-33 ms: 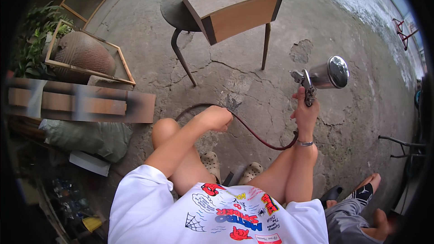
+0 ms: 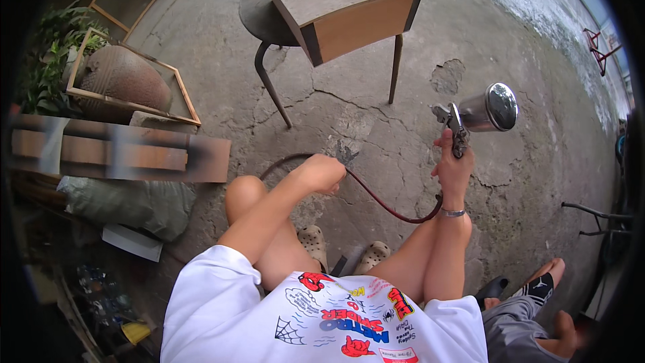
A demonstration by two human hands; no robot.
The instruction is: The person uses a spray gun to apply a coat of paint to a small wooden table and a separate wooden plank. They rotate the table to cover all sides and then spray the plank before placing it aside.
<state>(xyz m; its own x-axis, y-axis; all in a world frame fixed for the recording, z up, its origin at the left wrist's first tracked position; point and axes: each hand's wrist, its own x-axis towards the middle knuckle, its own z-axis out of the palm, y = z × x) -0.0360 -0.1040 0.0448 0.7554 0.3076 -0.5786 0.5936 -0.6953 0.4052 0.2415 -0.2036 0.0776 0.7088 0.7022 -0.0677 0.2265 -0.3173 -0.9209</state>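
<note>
1. Right hand (image 2: 455,173) grips the spray gun (image 2: 474,114) by its handle; left hand (image 2: 327,173) closes around the red hose (image 2: 416,220).
2. Ahead of both hands, a stool (image 2: 263,17) bears a wooden box (image 2: 356,17).
3. The hose sags between them.
4. The spray gun's silver cup juts rightward above the right hand.

The spray gun (image 2: 476,115) looks glossy metal, the concrete floor (image 2: 390,141) rough.

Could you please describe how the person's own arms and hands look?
The left hand and the right hand are gloveless. Short, loose white T-shirt sleeves leave the forearms bare. A narrow silver-coloured band circles the right wrist; whether it is a bracelet or a watch strap, I cannot tell.
</note>
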